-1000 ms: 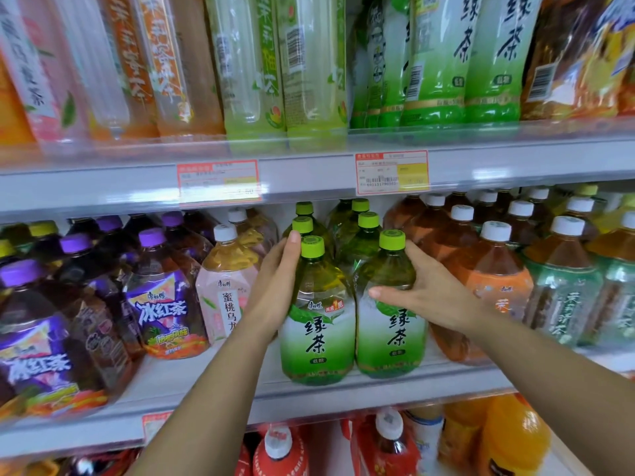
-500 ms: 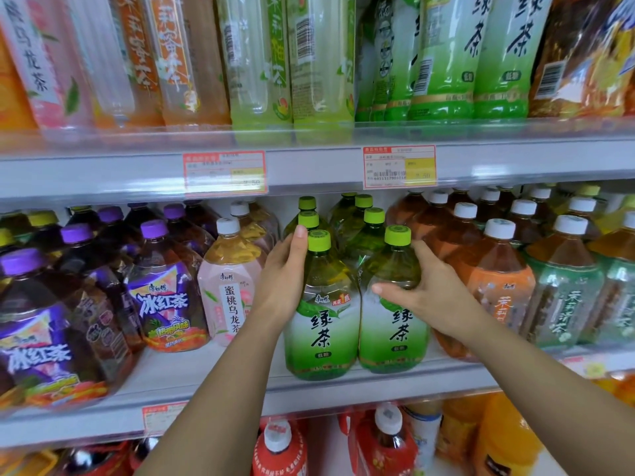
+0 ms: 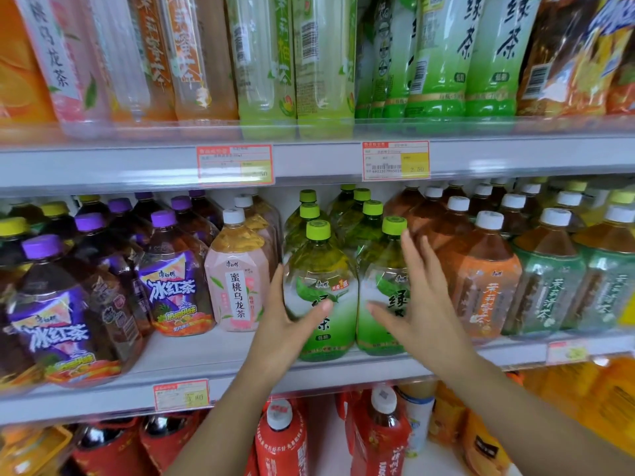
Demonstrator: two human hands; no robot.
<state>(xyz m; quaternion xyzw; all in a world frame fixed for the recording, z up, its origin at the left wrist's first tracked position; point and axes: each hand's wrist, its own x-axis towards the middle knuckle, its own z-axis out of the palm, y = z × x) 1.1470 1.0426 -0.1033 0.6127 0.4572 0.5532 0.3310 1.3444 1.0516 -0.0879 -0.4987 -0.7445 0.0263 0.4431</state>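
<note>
Lowest in view, red bottles [image 3: 280, 441] stand on the bottom shelf, below the two bare forearms reaching up.

The left hand [image 3: 288, 317] rests on the left green tea bottle [image 3: 319, 266]. Its fingers run straight up the bottle's left side, in the gap beside a pink peach-tea bottle [image 3: 237, 286], and its thumb stretches across the front label. The fingers are not curled round the bottle.

The right hand [image 3: 419, 304] is spread wide in front of the right green tea bottle [image 3: 381, 286], with the fingers straight and pointing up and the thumb out to the left. It is blurred, so I cannot tell whether it touches the bottle. It has hold of nothing.

Both green tea bottles stand upright, side by side and touching, at the front edge of the middle shelf [image 3: 103, 396]. To their right is a bottle with an orange label [image 3: 484, 286], and further left are purple-capped bottles [image 3: 175, 280].

Behind the pair, more green caps [image 3: 372, 207] run back in two rows.

Above, a price tag [image 3: 395, 160] sits on the upper shelf's edge [image 3: 120, 163], with tall bottles [image 3: 491, 53] standing on that shelf.
</note>
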